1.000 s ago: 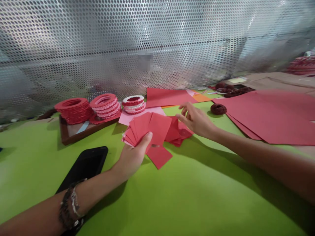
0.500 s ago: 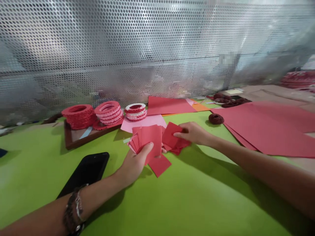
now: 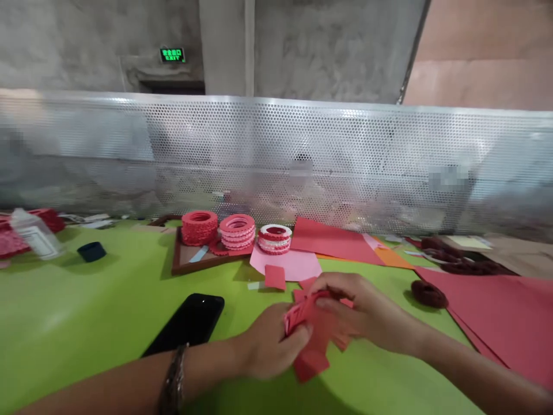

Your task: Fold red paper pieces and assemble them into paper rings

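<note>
My left hand (image 3: pixel 276 340) is closed round a fanned bundle of small red paper pieces (image 3: pixel 317 328), its thumb lying across the front. Over the bundle's top right edge, my right hand (image 3: pixel 352 305) pinches red paper, slightly blurred. Below the hands a red square (image 3: pixel 311 364) shows on the green table, and other red pieces peep out behind and beneath my right hand. Another small red piece (image 3: pixel 275 276) lies at the edge of the pink sheet (image 3: pixel 287 264). The palms and the inner side of the bundle are hidden.
Stacked red rings (image 3: pixel 199 229) stand in a brown tray (image 3: pixel 175 262). A black phone (image 3: pixel 190 323) lies left of my hands. Dark red yarn (image 3: pixel 429 294) and large red sheets (image 3: pixel 501 317) are on the right, a bottle (image 3: pixel 37 233) on the left. A perforated metal screen (image 3: pixel 276 150) runs behind.
The camera view has tilted up and turned left, showing the wall and bottle. My right hand has come against the bundle in my left hand. A red piece now lies by the pink sheet.
</note>
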### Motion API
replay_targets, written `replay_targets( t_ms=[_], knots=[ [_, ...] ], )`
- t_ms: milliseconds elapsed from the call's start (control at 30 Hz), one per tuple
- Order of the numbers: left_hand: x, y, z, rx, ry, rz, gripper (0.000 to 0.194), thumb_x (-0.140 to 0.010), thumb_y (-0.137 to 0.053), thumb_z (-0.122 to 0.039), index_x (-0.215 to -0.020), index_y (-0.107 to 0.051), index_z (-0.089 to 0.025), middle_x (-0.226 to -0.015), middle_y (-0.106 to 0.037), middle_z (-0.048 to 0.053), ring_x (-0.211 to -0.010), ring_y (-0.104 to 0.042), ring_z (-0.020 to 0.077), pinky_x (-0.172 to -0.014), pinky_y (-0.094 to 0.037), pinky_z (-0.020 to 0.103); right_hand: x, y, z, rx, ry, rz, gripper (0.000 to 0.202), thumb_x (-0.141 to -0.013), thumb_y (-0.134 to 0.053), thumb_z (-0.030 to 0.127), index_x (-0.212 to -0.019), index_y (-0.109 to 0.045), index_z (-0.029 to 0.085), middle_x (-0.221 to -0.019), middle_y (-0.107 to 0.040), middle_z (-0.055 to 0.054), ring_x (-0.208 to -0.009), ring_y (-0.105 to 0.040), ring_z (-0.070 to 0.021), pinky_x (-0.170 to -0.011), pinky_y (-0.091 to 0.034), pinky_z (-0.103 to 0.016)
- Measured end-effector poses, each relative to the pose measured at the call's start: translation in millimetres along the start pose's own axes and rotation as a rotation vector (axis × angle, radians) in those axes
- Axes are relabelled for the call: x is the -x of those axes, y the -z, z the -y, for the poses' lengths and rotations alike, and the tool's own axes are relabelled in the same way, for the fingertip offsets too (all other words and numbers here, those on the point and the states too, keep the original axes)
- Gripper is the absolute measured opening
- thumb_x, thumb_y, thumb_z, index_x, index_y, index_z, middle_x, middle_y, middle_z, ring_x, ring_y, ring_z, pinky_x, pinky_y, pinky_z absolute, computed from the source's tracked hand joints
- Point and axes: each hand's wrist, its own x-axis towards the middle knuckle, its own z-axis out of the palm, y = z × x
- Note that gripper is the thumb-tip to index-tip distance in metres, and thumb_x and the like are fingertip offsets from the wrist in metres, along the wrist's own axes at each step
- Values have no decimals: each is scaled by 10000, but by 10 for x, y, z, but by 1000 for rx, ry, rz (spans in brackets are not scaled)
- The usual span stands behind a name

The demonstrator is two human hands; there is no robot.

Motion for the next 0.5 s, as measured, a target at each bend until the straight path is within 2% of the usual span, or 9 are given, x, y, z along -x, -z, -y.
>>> replay_targets(
  t_ms=[100, 233, 300, 367, 433, 500],
  knots=[
    [-25, 141, -82, -202, -119, -65, 119, -785, -386, -209, -805, -501, -183, -718, -547, 11, -671, -491, 150, -643, -417, 265, -116, 9, 4, 60, 46, -51, 97, -793, -472, 141, -815, -555, 186, -790, -588, -13, -692, -516, -109, -625, -417, -233],
    [-81, 336, -168, -320, -251, 12, 161, -802, -380, -210, -881, -517, -179, -812, -579, 33, -706, -522, 151, -654, -421, 262, -210, 33, -19, 106, 167, -46, 51, -784, -522, 194, -786, -571, 184, -787, -580, -17, -673, -519, -106, -601, -419, -223],
    [-118, 437, -198, -377, -255, 4, 164, -803, -412, -234, -918, -514, -176, -787, -585, 28, -672, -528, 144, -611, -421, 250, -244, 51, -14, 160, 190, -67, 61, -786, -520, 191, -775, -579, 188, -745, -585, -11, -641, -521, -105, -571, -410, -218],
    [-174, 539, -247, -482, -247, -79, 198, -786, -470, -261, -955, -497, -163, -788, -586, 36, -668, -531, 148, -583, -417, 248, -282, 64, -7, 257, 167, -125, 84, -787, -509, 177, -738, -577, 184, -678, -579, -8, -587, -512, -108, -523, -389, -218],
    [-262, 643, -332, -690, -324, -132, 149, -798, -460, -241, -903, -521, -154, -821, -585, 58, -732, -529, 165, -626, -409, 270, -327, 71, -12, 348, 154, -192, 135, -808, -469, 186, -722, -573, 180, -648, -570, -15, -557, -505, -113, -500, -379, -225],
    [-383, 763, -454, -941, -408, -65, 156, -821, -407, -206, -811, -554, -155, -808, -587, 66, -760, -522, 181, -646, -391, 285, -369, 86, -38, 412, 157, -260, 186, -839, -408, 215, -766, -573, 173, -670, -571, -32, -556, -508, -120, -500, -389, -235]
  ],
)
